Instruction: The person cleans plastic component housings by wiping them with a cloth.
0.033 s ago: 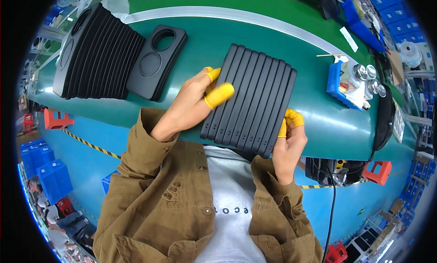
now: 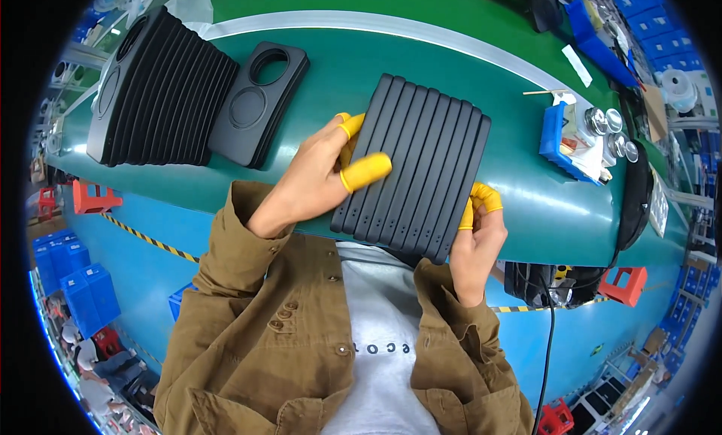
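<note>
Head: stack of black ribbed panels [image 2: 414, 171], upright on edge, between both hands.

**Both hands on stack of black panels**

Left hand [image 2: 316, 175] w/ yellow finger cots grips the left edge of a stack of black plastic panels [image 2: 417, 171], thumb laid across top. Right hand [image 2: 477, 235], also in yellow cots, holds the stack's lower right corner. Stack stands on edge, panels side by side, on the green table [image 2: 338, 66], just in front of the person's chest. Far left: bigger row of black panels [image 2: 162, 89]; one panel w/ two round openings [image 2: 259, 104] leans against it. Right side: blue tray [image 2: 556, 134] w/ silver round parts [image 2: 609, 134]. Blue bins [image 2: 75, 292] on floor, lower left.
</note>
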`<state>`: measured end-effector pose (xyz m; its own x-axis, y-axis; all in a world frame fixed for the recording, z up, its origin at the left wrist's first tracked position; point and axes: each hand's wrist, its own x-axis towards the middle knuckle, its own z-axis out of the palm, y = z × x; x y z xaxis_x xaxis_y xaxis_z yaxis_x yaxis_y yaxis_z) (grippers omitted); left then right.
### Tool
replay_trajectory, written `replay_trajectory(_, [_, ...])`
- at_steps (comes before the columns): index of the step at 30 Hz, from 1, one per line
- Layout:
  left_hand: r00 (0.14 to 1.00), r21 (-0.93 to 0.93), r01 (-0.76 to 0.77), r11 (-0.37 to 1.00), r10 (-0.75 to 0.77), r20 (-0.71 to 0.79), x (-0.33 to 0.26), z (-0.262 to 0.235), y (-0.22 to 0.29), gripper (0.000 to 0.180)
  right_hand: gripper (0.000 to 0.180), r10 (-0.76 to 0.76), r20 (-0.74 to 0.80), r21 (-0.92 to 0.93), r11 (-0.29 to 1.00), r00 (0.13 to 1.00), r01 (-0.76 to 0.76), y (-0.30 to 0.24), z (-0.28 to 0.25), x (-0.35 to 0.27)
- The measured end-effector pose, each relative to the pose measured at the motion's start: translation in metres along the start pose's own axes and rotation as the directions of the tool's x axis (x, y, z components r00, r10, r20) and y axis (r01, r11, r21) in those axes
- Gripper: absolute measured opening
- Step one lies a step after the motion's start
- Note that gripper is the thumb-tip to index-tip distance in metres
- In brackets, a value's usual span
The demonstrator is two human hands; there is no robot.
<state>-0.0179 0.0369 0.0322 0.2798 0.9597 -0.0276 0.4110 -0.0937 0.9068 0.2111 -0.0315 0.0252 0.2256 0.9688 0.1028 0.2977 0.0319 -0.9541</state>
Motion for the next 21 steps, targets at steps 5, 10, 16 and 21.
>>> replay_trajectory(5, [0.999,0.202,-0.035,0.979,0.029,0.028,-0.013,0.001,0.012,0.088,0.019,0.067,-0.011,0.039,0.997,0.998,-0.067,0.004,-0.002,0.001])
replay_trajectory(10, [0.999,0.257,-0.034,0.966,0.022,0.047,-0.011,0.001,0.013,0.089,0.019,0.076,-0.007,-0.003,0.997,0.997,-0.076,0.004,0.000,0.001])
replay_trajectory(16, [0.998,0.126,0.010,0.992,-0.018,0.062,0.001,-0.002,0.025,0.075,0.021,0.040,-0.056,-0.017,0.999,0.998,-0.041,0.009,0.005,0.001])
replay_trajectory(21, [0.996,0.187,-0.085,0.979,0.081,0.033,0.000,-0.005,0.031,0.070,0.021,-0.001,-0.078,0.019,1.000,0.997,0.003,0.013,0.006,0.002])
